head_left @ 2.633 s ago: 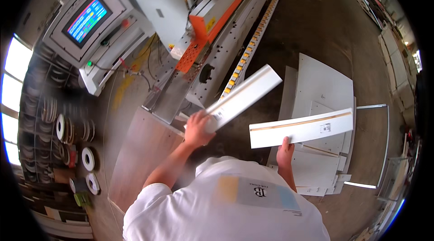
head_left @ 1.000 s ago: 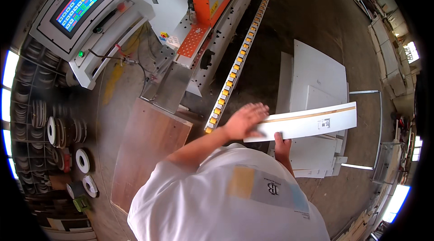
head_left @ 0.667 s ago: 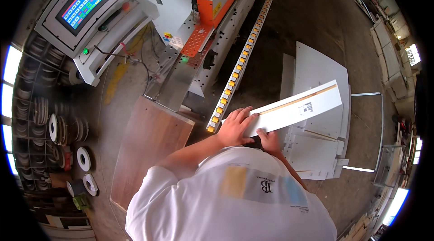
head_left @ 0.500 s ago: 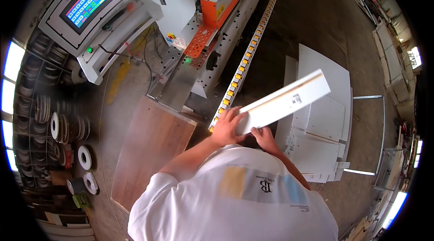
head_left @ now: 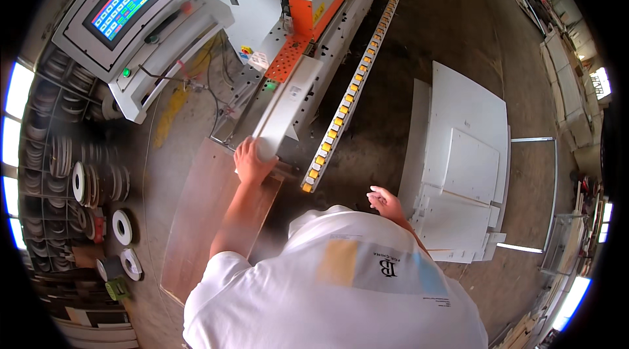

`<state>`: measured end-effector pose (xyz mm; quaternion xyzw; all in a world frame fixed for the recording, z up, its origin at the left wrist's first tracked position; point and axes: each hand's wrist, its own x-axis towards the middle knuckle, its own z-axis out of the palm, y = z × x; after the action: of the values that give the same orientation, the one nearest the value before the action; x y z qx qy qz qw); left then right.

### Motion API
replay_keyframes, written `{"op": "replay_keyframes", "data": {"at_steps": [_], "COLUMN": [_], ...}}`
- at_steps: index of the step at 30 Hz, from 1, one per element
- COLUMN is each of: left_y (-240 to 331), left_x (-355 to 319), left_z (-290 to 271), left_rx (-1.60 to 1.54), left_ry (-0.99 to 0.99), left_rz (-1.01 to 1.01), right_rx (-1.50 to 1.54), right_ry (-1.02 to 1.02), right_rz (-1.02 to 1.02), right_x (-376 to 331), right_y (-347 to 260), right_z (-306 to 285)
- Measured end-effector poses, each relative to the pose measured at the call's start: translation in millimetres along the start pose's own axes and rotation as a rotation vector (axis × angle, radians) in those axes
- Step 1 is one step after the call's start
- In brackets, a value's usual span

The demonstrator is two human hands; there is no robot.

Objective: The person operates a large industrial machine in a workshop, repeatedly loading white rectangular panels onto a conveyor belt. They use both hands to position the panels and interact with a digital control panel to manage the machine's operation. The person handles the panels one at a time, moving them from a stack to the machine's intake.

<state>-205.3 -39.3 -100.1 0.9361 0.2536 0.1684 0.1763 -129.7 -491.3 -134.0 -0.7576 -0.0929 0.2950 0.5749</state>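
My left hand (head_left: 251, 162) grips the near end of a long narrow white panel (head_left: 285, 108). The panel lies along the bed of an orange and grey machine (head_left: 313, 18), pointing away from me, and looks blurred. Beside it runs a conveyor rail with yellow pads (head_left: 354, 84). My right hand (head_left: 384, 204) hangs loose, fingers apart and holding nothing, between the rail's near end and a stack of white panels (head_left: 468, 152).
A grey control console with a coloured touch screen (head_left: 128, 11) stands at the upper left. A brown board (head_left: 206, 211) lies by my left arm. Rolls of edge tape (head_left: 98, 192) fill a rack on the left. A metal frame (head_left: 550, 198) borders the stack.
Both hands swung the white panel left from above the stack to the machine bed. My right hand let go and dropped back; my left hand now holds it alone.
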Motion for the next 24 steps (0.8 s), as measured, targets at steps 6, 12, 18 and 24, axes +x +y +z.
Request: {"op": "replay_keyframes", "data": {"at_steps": [6,12,18,24], "left_y": [-39.8,-43.7,-44.1,-45.7], "left_x": [25.3,40.8,40.3,42.9], "left_z": [21.5,29.3,29.8,33.1], "left_rx": [-0.020,0.015,0.050,0.068], "left_ry": [0.068,0.059,0.067,0.063], "left_rz": [0.158,0.092,0.099,0.130], "right_rx": [0.032,0.001,-0.054,-0.261], "right_ry": [0.050,0.097,0.167,0.203], "right_rz": [0.023,0.099,0.240,0.276], "right_x": [1.0,1.3,-14.8,-41.7], "right_y": [8.7,25.5,78.7,180.0], "right_z": [-3.3,-15.5,-29.8,-60.1]}}
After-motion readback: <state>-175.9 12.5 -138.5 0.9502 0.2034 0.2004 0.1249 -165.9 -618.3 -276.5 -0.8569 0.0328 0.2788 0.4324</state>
